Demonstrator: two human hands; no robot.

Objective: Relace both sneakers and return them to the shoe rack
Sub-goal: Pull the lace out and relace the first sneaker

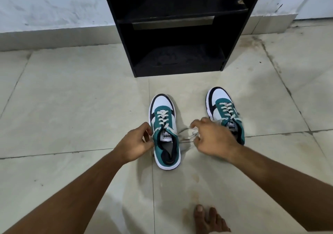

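Observation:
Two teal, white and black sneakers stand on the tiled floor, toes pointing at the rack. The left sneaker [164,131] is laced up to its top eyelets. My left hand [137,142] pinches the left lace end beside its collar. My right hand [210,136] holds the right lace end [187,132], drawn out over the floor. The right sneaker [224,113] is laced, and my right hand hides part of its heel. The black shoe rack [180,26] stands against the wall, its two visible shelves bare.
My bare foot [209,219] rests on the floor at the bottom. Pale floor tiles [72,107] stretch to both sides of the sneakers. A white wall with a grey skirting [54,39] runs behind the rack.

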